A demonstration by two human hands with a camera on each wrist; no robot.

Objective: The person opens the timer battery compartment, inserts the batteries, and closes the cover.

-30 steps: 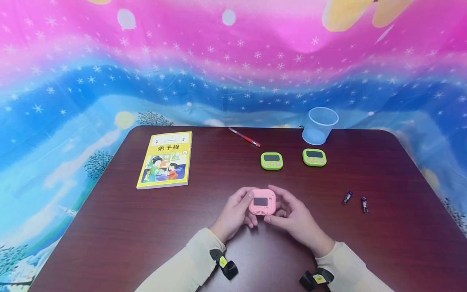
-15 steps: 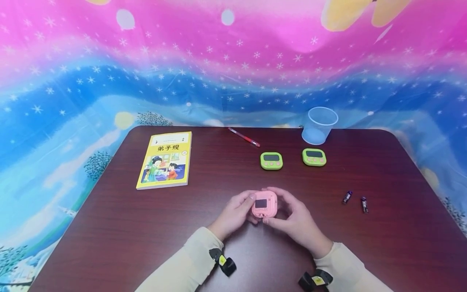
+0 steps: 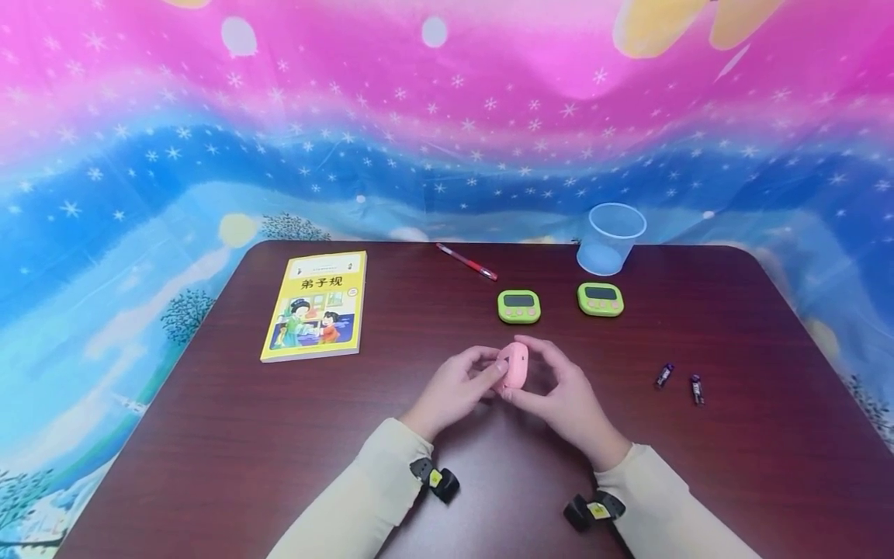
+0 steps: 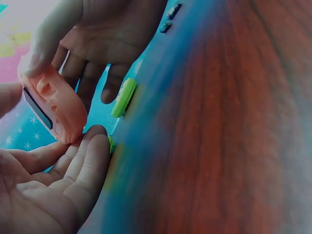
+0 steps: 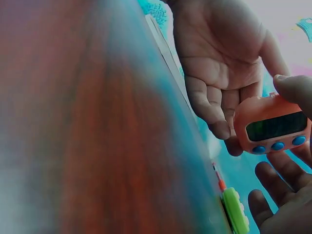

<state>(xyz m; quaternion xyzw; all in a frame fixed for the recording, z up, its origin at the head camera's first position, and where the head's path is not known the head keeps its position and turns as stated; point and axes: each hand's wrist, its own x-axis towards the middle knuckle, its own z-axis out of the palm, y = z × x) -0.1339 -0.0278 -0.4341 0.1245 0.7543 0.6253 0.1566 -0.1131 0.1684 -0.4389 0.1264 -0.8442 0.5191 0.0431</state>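
Note:
Over the middle of the table, both hands hold a pink digital timer [image 3: 515, 366], turned so that a narrow side faces the head camera. My left hand [image 3: 454, 392] grips it with the thumb on its back, where a dark panel shows in the left wrist view. My right hand [image 3: 569, 396] pinches its edges between thumb and fingers. The timer's front [image 5: 273, 127] shows in the right wrist view, with a dark screen and blue buttons. Beyond the hands lie a green timer [image 3: 519, 307] and a second green timer [image 3: 601, 300]. Two small batteries, one battery [image 3: 664, 376] beside another battery [image 3: 697, 390], lie to the right.
A yellow book [image 3: 314, 307] lies at the left of the dark wooden table [image 3: 244, 450]. A red pen [image 3: 466, 262] is near the back edge, and a clear plastic cup [image 3: 611, 239] stands at the back right. A patterned cloth [image 3: 447, 116] hangs behind.
The pink timer has turned from showing its back to the head camera to standing side-on. Both hands have moved slightly farther from the body with it.

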